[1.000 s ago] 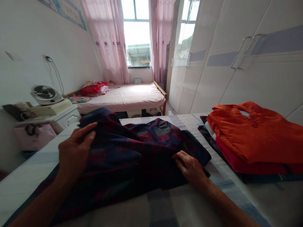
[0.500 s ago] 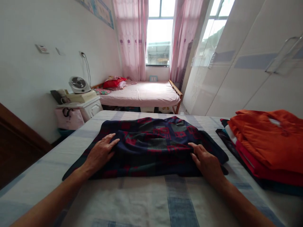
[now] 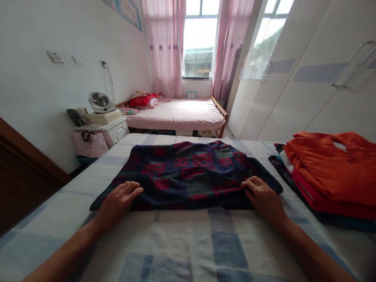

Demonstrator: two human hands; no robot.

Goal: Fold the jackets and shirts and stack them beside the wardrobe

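Note:
A dark navy garment (image 3: 188, 172) with red and grey-green square patterns lies folded into a wide shape on the bed. Its exact kind is hard to make out. My left hand (image 3: 122, 197) is closed on the garment's near left part, thumb and fingers together at the cloth. On the near right part, my right hand (image 3: 263, 196) has its fingers curled in and pinches the fabric. Soft creases run across the cloth between both hands. The fingertips are partly hidden by the hands themselves.
To the right sits a stack of folded clothes, an orange garment (image 3: 331, 168) on top. The bed sheet (image 3: 182, 243) is white with blue patches. Beyond are a second bed (image 3: 188, 113), a small fan (image 3: 101, 101) on a cabinet, and a white wardrobe (image 3: 293, 98).
Both hands have moved toward me and their fingers have closed. The garment's upper layer has come nearer, covering the strip that showed along the front, and its creases are flatter.

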